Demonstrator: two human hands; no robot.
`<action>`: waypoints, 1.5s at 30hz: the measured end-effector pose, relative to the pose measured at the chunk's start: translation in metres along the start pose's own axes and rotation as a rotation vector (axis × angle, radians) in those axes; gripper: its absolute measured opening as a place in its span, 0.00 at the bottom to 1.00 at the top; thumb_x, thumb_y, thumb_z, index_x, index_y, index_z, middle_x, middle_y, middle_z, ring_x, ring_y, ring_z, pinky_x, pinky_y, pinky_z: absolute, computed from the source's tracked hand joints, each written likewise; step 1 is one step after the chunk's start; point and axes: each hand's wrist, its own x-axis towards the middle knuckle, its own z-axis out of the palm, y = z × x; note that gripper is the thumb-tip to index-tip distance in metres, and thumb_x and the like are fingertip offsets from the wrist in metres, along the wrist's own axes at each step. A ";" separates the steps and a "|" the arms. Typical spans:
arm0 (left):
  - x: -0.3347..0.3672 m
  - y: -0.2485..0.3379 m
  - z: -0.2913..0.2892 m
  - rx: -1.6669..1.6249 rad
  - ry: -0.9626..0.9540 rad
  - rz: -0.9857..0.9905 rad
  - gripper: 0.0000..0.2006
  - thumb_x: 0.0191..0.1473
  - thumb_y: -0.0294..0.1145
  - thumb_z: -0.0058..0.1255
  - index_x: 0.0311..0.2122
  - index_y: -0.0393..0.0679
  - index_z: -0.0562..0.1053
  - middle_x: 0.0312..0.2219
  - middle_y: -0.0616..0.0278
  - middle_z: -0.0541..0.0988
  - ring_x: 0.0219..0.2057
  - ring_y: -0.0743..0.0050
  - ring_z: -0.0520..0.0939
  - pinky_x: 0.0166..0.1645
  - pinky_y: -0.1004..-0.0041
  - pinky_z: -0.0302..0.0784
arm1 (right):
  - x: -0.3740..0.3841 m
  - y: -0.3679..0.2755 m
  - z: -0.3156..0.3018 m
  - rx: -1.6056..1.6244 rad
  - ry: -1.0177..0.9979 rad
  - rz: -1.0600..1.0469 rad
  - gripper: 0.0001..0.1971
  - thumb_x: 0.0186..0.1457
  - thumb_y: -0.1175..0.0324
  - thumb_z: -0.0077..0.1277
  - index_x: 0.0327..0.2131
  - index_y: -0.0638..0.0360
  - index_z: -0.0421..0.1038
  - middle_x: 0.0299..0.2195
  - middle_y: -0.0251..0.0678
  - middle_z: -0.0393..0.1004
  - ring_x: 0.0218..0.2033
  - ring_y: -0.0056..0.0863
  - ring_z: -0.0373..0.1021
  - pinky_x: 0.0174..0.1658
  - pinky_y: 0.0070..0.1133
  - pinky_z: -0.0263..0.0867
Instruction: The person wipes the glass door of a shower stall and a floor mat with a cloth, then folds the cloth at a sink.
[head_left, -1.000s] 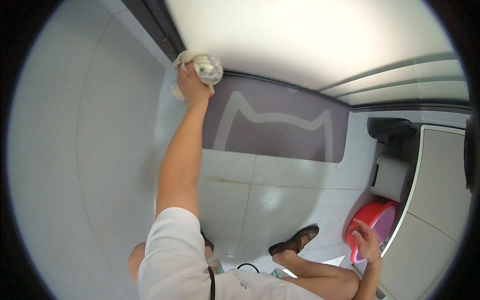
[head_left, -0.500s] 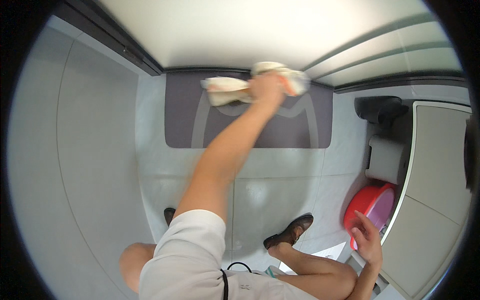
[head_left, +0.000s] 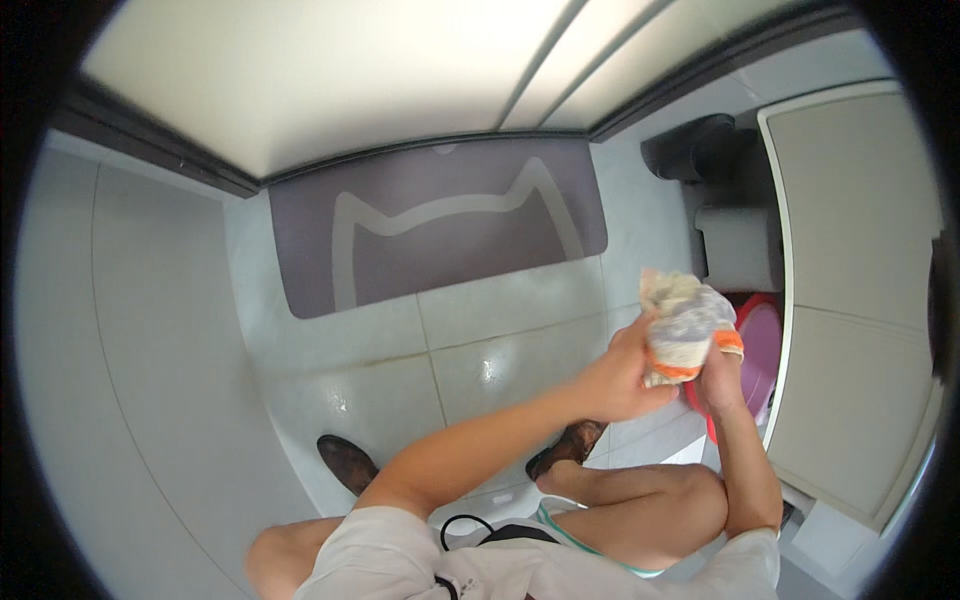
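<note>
A crumpled white cloth with orange trim [head_left: 685, 325] is bunched between both hands. My left hand [head_left: 620, 380] grips it from the left, with the arm reaching across from the lower left. My right hand [head_left: 722, 375] holds its right underside. The cloth is above a red basin with a pink inside [head_left: 758, 350], which stands on the floor at the right and is partly hidden by the hands.
A grey-purple mat with a pale cat-head outline [head_left: 440, 225] lies before a frosted glass door [head_left: 330, 80] with a dark track. A white cabinet [head_left: 860, 300] fills the right side, with a dark object [head_left: 690, 145] and a white box [head_left: 740, 250] beside it. My sandalled feet [head_left: 345, 462] stand on pale wet-looking tiles.
My left hand has brought the cloth down from the glass door and to the right. It now meets my right hand above the basin, and both hold the cloth.
</note>
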 end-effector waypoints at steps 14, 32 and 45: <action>-0.031 -0.023 -0.386 -0.211 1.093 0.206 0.19 0.56 0.32 0.52 0.52 0.38 0.67 0.46 0.56 0.73 0.45 0.63 0.78 0.48 0.63 0.80 | 0.053 0.018 0.095 -0.712 -0.754 -0.345 0.20 0.56 0.64 0.49 0.50 0.64 0.67 0.46 0.48 0.71 0.49 0.41 0.68 0.51 0.30 0.63; 0.307 -0.178 -0.181 -0.345 1.334 -0.331 0.40 0.48 0.24 0.50 0.61 0.39 0.39 0.55 0.45 0.59 0.51 0.56 0.73 0.49 0.68 0.79 | -0.083 -0.030 -0.103 -0.490 -0.239 -0.260 0.14 0.45 0.76 0.56 0.40 0.64 0.74 0.25 0.38 0.75 0.25 0.34 0.72 0.29 0.27 0.69; 0.380 -0.201 -0.088 -0.644 0.792 -0.275 0.23 0.55 0.25 0.47 0.55 0.44 0.57 0.50 0.58 0.68 0.49 0.63 0.75 0.53 0.65 0.74 | -0.083 -0.015 -0.139 -0.644 -0.191 -0.368 0.12 0.42 0.74 0.58 0.35 0.60 0.75 0.18 0.33 0.70 0.19 0.32 0.68 0.22 0.25 0.62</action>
